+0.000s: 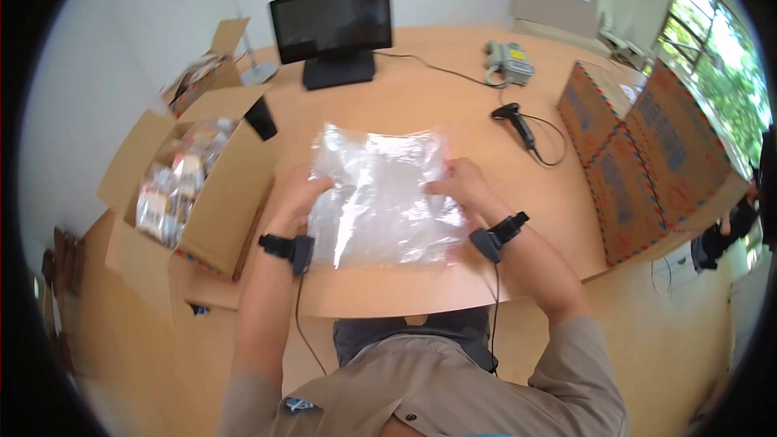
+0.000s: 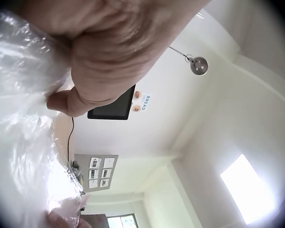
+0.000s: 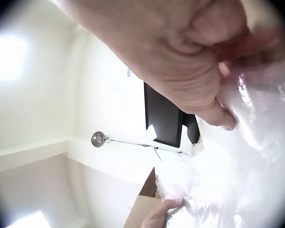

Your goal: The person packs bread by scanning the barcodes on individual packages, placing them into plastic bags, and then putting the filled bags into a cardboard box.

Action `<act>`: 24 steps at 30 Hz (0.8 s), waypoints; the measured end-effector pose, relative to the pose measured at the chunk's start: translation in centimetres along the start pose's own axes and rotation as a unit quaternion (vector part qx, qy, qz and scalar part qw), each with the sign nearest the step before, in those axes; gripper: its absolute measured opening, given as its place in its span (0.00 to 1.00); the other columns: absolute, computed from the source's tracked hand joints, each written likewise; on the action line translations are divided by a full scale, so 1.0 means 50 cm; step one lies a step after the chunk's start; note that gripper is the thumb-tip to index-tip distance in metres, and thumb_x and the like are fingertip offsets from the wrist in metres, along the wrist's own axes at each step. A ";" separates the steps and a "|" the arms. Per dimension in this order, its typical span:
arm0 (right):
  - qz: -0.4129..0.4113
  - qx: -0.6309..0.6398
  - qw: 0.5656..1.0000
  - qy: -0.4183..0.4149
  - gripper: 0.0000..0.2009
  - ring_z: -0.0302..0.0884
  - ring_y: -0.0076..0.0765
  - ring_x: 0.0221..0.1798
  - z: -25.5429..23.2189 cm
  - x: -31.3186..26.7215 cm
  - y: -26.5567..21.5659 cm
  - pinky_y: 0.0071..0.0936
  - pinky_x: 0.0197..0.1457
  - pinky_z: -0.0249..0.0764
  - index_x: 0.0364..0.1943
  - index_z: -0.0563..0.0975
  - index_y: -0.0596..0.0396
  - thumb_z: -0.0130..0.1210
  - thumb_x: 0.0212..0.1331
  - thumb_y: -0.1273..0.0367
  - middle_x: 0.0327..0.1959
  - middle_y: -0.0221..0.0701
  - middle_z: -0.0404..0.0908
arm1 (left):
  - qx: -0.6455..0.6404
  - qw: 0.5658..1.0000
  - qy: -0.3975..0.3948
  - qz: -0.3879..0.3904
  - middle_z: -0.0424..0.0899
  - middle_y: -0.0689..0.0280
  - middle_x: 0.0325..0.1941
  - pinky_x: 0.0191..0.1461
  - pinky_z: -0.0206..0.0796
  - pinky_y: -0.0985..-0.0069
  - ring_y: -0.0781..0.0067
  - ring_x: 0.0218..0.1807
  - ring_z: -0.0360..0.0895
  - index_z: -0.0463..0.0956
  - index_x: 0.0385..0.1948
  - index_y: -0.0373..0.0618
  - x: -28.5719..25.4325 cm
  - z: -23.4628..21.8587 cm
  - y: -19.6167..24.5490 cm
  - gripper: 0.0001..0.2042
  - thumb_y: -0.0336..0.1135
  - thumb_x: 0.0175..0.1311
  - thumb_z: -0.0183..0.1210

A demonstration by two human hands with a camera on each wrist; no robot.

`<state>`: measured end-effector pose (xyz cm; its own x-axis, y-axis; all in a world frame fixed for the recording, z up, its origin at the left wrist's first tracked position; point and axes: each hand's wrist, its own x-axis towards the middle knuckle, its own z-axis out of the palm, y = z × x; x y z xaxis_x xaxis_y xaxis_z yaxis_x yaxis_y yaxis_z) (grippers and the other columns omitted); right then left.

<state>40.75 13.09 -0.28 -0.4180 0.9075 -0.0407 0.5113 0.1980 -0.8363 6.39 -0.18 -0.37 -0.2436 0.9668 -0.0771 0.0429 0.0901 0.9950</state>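
Observation:
A shiny clear plastic bag (image 1: 379,202) spreads between my two hands, above the near part of the table. My left hand (image 1: 304,197) grips its left edge, thumb lying over the front of the film. At the right edge my right hand (image 1: 465,186) pinches the bag the same way, and a reddish strip shows along that side. In the left wrist view the thumb (image 2: 64,102) presses against the crinkled film; the other fingers are hidden behind it. The right wrist view shows the right thumb (image 3: 218,116) bent over the bag, with bright glare across the plastic.
On the left stands an open carton (image 1: 235,202) full of wrapped packets (image 1: 174,182). Another open carton (image 1: 647,162) is on the right. Farther back are a monitor (image 1: 333,28), a barcode scanner (image 1: 518,125) with a looping cable, and a telephone (image 1: 510,63). The table's front edge (image 1: 405,307) curves near my waist.

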 end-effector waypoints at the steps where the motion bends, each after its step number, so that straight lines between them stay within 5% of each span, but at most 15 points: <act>1: -0.037 0.014 0.999 0.011 0.28 0.90 0.42 0.48 0.001 -0.006 -0.002 0.39 0.55 0.84 0.50 0.85 0.69 0.82 0.47 0.63 0.44 0.46 0.91 | 0.001 1.000 -0.020 0.004 0.91 0.61 0.51 0.58 0.78 0.68 0.68 0.52 0.87 0.86 0.53 0.34 0.000 0.006 0.008 0.15 0.29 0.66 0.67; 3: -0.047 0.044 0.996 0.063 0.33 0.88 0.42 0.54 0.009 0.023 0.020 0.39 0.61 0.81 0.56 0.82 0.68 0.83 0.47 0.62 0.50 0.46 0.90 | 0.027 0.992 0.009 0.124 0.92 0.63 0.51 0.56 0.77 0.71 0.72 0.50 0.87 0.86 0.51 0.37 -0.017 0.012 0.045 0.11 0.27 0.71 0.66; 7: -0.016 0.213 0.972 0.098 0.45 0.80 0.38 0.68 -0.002 0.027 0.003 0.38 0.75 0.74 0.70 0.73 0.64 0.85 0.49 0.59 0.65 0.42 0.83 | 0.014 0.976 -0.008 0.216 0.91 0.65 0.49 0.57 0.77 0.71 0.73 0.51 0.87 0.85 0.52 0.38 -0.023 0.021 0.099 0.09 0.26 0.74 0.66; 8: -0.084 0.334 0.939 -0.009 0.41 0.75 0.36 0.73 -0.021 0.032 -0.007 0.38 0.78 0.70 0.72 0.71 0.62 0.82 0.57 0.62 0.68 0.37 0.80 | 0.029 0.973 -0.011 0.229 0.91 0.65 0.50 0.59 0.77 0.71 0.72 0.52 0.86 0.84 0.53 0.39 -0.043 0.029 0.144 0.10 0.27 0.74 0.66; 10: -0.081 0.446 0.881 -0.137 0.31 0.79 0.33 0.68 -0.052 0.055 -0.007 0.33 0.73 0.74 0.69 0.75 0.62 0.76 0.64 0.69 0.62 0.34 0.84 | 0.042 0.968 -0.025 0.247 0.90 0.64 0.52 0.60 0.76 0.71 0.72 0.54 0.85 0.83 0.54 0.39 -0.050 0.019 0.177 0.10 0.27 0.74 0.66; 12: -0.106 0.420 0.894 -0.110 0.26 0.81 0.31 0.65 -0.104 0.069 -0.030 0.31 0.71 0.76 0.65 0.79 0.61 0.75 0.65 0.70 0.59 0.33 0.86 | 0.030 0.941 0.049 0.334 0.89 0.63 0.57 0.64 0.75 0.70 0.72 0.58 0.84 0.82 0.57 0.38 -0.037 -0.002 0.177 0.13 0.29 0.76 0.66; 14: -0.125 0.400 0.902 -0.104 0.21 0.83 0.29 0.61 -0.124 0.045 -0.066 0.29 0.68 0.78 0.61 0.82 0.61 0.73 0.66 0.71 0.56 0.32 0.88 | 0.001 0.944 0.062 0.325 0.88 0.63 0.59 0.66 0.74 0.70 0.72 0.60 0.83 0.81 0.59 0.37 -0.062 -0.004 0.193 0.14 0.29 0.76 0.66; 16: -0.183 0.274 0.944 -0.002 0.14 0.88 0.28 0.49 -0.149 -0.005 -0.103 0.30 0.61 0.82 0.50 0.88 0.60 0.75 0.63 0.69 0.46 0.32 0.92 | -0.024 0.946 0.079 0.312 0.88 0.63 0.60 0.68 0.73 0.70 0.71 0.62 0.82 0.80 0.61 0.37 -0.077 0.000 0.182 0.16 0.29 0.76 0.66; 19: -0.210 0.258 0.943 -0.021 0.14 0.88 0.26 0.48 -0.129 -0.047 -0.083 0.30 0.59 0.82 0.50 0.89 0.61 0.74 0.64 0.69 0.46 0.32 0.92 | 0.035 0.940 0.120 0.317 0.87 0.63 0.60 0.65 0.74 0.70 0.73 0.60 0.82 0.80 0.61 0.37 -0.084 -0.009 0.132 0.17 0.28 0.75 0.67; 21: -0.214 0.298 0.929 -0.043 0.13 0.87 0.24 0.48 -0.110 -0.052 -0.050 0.29 0.58 0.82 0.48 0.88 0.61 0.73 0.64 0.70 0.45 0.31 0.92 | 0.045 0.963 0.043 0.261 0.85 0.63 0.63 0.68 0.73 0.69 0.70 0.62 0.82 0.79 0.63 0.37 -0.068 -0.036 0.077 0.19 0.29 0.74 0.69; 24: -0.223 0.312 0.922 -0.050 0.12 0.86 0.23 0.48 -0.096 -0.007 0.026 0.26 0.56 0.81 0.47 0.88 0.62 0.73 0.61 0.74 0.44 0.30 0.91 | 0.026 0.967 0.025 0.253 0.85 0.64 0.64 0.69 0.73 0.70 0.70 0.63 0.82 0.79 0.65 0.38 -0.044 -0.048 0.028 0.20 0.29 0.74 0.69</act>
<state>45.18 14.83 1.28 -0.5654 0.7426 0.3591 -0.2462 0.2635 -0.9327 4.65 -2.75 1.35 -0.2250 0.8778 0.4229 0.2176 -0.3778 0.8999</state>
